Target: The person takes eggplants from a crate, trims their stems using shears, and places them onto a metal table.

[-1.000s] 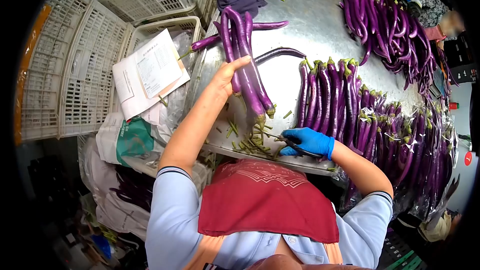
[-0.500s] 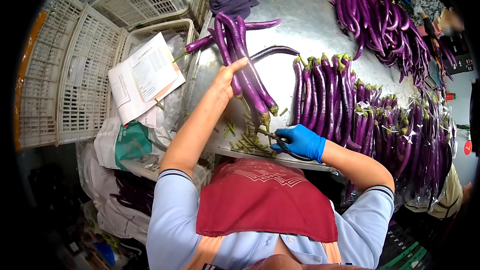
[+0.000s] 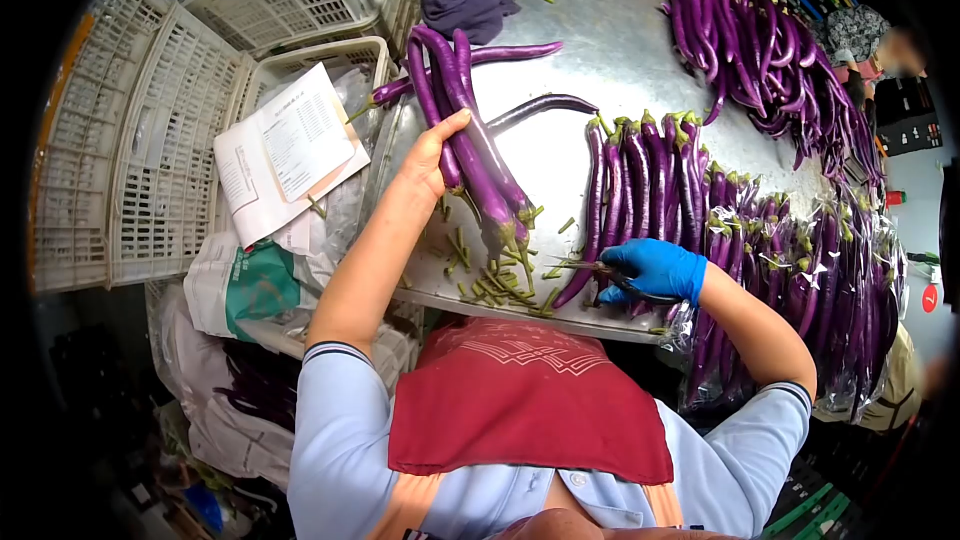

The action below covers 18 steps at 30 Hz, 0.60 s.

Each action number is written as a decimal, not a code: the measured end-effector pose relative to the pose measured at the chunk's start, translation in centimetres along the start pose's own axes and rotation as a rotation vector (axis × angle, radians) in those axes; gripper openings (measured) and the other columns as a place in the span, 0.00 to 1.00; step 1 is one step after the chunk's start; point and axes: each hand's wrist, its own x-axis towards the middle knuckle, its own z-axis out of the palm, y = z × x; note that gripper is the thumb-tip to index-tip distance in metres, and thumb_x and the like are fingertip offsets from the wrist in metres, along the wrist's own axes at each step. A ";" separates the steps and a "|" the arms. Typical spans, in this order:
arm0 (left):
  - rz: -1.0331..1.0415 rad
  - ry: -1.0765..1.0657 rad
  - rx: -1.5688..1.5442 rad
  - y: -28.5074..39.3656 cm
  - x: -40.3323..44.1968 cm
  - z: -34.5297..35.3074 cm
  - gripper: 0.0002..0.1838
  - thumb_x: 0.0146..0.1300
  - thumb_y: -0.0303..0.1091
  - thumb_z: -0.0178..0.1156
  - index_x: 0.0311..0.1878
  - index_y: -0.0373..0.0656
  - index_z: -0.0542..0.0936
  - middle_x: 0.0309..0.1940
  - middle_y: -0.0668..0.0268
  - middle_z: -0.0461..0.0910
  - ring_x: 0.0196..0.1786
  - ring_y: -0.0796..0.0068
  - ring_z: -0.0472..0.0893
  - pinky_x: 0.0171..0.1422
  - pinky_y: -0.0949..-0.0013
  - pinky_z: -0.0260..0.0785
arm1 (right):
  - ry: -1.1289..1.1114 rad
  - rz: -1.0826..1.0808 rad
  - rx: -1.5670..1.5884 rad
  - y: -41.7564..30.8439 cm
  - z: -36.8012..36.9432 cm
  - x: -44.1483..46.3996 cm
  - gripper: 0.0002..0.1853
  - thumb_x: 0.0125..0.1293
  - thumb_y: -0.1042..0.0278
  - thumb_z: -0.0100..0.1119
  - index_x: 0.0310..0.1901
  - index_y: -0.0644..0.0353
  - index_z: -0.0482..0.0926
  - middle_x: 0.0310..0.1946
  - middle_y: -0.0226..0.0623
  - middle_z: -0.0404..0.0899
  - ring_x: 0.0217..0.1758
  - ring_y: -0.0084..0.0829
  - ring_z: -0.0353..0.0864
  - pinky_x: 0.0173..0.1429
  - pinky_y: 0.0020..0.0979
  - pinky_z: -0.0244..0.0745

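Note:
In the head view, my bare left hand (image 3: 432, 155) is closed around several long purple eggplants (image 3: 478, 162), their green stem ends pointing toward me. My right hand (image 3: 660, 270), in a blue glove, grips dark-handled scissors (image 3: 585, 265), whose blades point left toward those stems. Under the held bunch, cut green stem pieces (image 3: 500, 285) lie scattered near the table's front edge. Just beyond my right hand is a row of eggplants (image 3: 645, 170) laid side by side. Two loose eggplants, one purple (image 3: 515, 52) and one darker (image 3: 550, 103), rest behind the held bunch.
The metal table (image 3: 590, 40) carries a dark cloth (image 3: 468, 8) and a large eggplant pile (image 3: 760, 50) at the far right. Eggplants in clear plastic bags (image 3: 820, 280) line the right side. White crates (image 3: 190, 140) and printed papers (image 3: 300, 145) are at left. Another person's arm shows at far right.
My right hand has moved right with the scissors, away from the stems. My left hand and its eggplants have shifted slightly left.

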 end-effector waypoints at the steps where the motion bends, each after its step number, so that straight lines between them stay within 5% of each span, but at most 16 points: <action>1: 0.002 0.009 0.009 -0.2 -0.1 0.3 0.15 0.56 0.35 0.64 0.40 0.36 0.74 0.34 0.55 0.79 0.36 0.62 0.82 0.43 0.59 0.79 | 0.037 -0.068 -0.053 0.9 0.5 1.0 0.25 0.56 0.47 0.62 0.44 0.62 0.75 0.32 0.50 0.77 0.37 0.50 0.77 0.41 0.40 0.70; 3: -0.007 -0.035 -0.025 -0.9 0.3 0.5 0.14 0.56 0.35 0.64 0.40 0.36 0.74 0.33 0.55 0.79 0.36 0.62 0.82 0.43 0.59 0.79 | 0.033 -0.072 -0.159 0.5 0.6 2.4 0.33 0.53 0.41 0.61 0.49 0.63 0.74 0.39 0.51 0.77 0.45 0.50 0.77 0.48 0.40 0.72; 6: -0.002 -0.016 0.013 -1.7 0.2 1.2 0.13 0.55 0.32 0.64 0.41 0.36 0.75 0.33 0.59 0.80 0.36 0.66 0.82 0.43 0.62 0.79 | 0.090 -0.126 -0.204 1.3 2.2 5.3 0.19 0.57 0.52 0.58 0.43 0.58 0.77 0.34 0.50 0.78 0.40 0.49 0.78 0.44 0.42 0.73; 12: 0.338 0.160 0.186 -2.6 -0.2 2.0 0.16 0.52 0.25 0.65 0.44 0.38 0.73 0.34 0.64 0.78 0.34 0.72 0.80 0.41 0.69 0.77 | 0.130 -0.014 -0.367 1.6 2.8 4.2 0.13 0.55 0.62 0.54 0.40 0.55 0.78 0.27 0.48 0.78 0.34 0.50 0.79 0.38 0.43 0.74; 14: 0.483 0.203 0.226 -2.7 -0.1 2.2 0.18 0.49 0.25 0.67 0.44 0.40 0.73 0.35 0.65 0.77 0.36 0.72 0.79 0.42 0.69 0.75 | 0.189 -0.167 -0.265 0.1 2.5 2.2 0.14 0.57 0.57 0.55 0.40 0.55 0.78 0.25 0.47 0.77 0.31 0.49 0.78 0.35 0.44 0.73; 18: 0.638 0.250 0.284 -3.7 0.1 2.4 0.21 0.47 0.24 0.69 0.44 0.41 0.72 0.36 0.67 0.76 0.38 0.74 0.77 0.44 0.71 0.73 | 0.424 -0.167 -0.565 -6.0 -0.2 1.0 0.14 0.55 0.55 0.59 0.38 0.55 0.77 0.22 0.47 0.76 0.28 0.48 0.79 0.31 0.45 0.74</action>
